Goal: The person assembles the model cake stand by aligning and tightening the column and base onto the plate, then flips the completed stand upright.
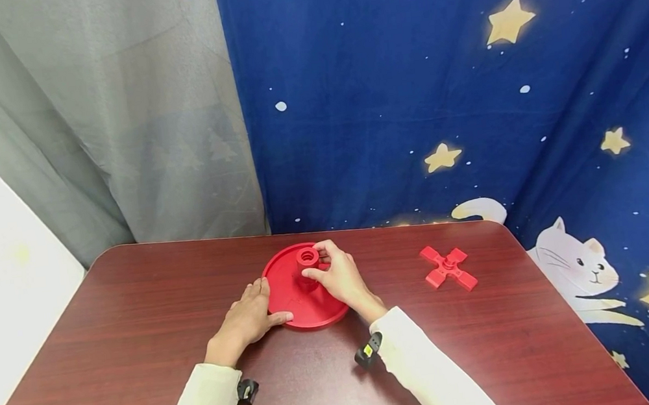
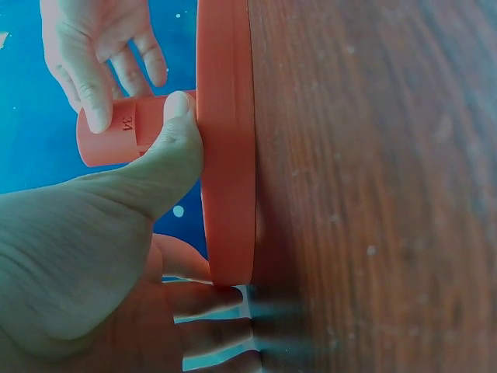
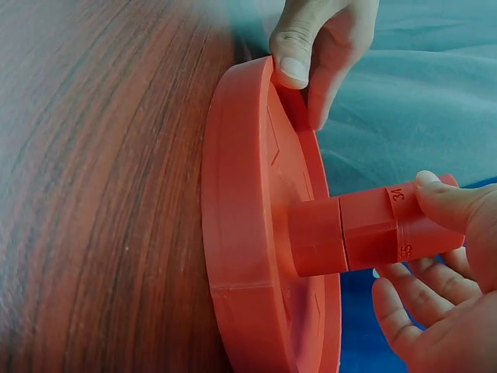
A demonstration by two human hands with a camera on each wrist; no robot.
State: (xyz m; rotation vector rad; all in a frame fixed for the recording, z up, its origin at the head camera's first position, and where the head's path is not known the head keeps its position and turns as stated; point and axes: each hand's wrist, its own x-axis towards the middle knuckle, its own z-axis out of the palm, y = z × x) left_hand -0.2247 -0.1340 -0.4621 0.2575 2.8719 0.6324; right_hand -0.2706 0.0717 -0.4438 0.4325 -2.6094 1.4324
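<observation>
A red round tray (image 1: 311,312) with a raised rim lies on the table. From its middle rises a thick red cylinder (image 3: 369,225), with a hollow top, a seam partway up and small numbers marked on its side. My right hand (image 1: 342,279) pinches the cylinder near its upper end, thumb on one side and fingers on the other. At the tray's left, my left hand (image 1: 244,318) holds the rim, its thumb over the near edge and its fingers along the outside. In the right wrist view, the left thumb (image 3: 293,70) overlaps the rim.
To the right on the brown table (image 1: 153,310) lies a red cross-shaped piece (image 1: 449,268) with a raised hub. Behind the table hang a grey curtain (image 1: 175,112) and a blue curtain (image 1: 362,107) with stars. Each wrist wears a small black camera band.
</observation>
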